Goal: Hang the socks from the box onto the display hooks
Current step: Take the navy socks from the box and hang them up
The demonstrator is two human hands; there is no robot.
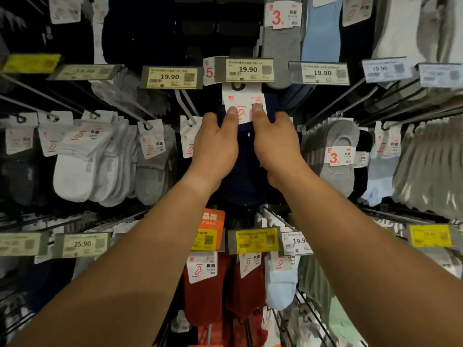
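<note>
One head-worn wide-angle view faces the sock rack straight on, close up.

Price tags reading 19.90 line the upper rail, with a 25.90 tag lower left. A yellow 6.99 tag sits low in the middle beside an orange sign. A large red "3" sticker shows top right.

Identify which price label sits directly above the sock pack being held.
The middle 19.90 price label, just above the navy sock pack both hands grip; its neighbours sit over other hooks.
</note>
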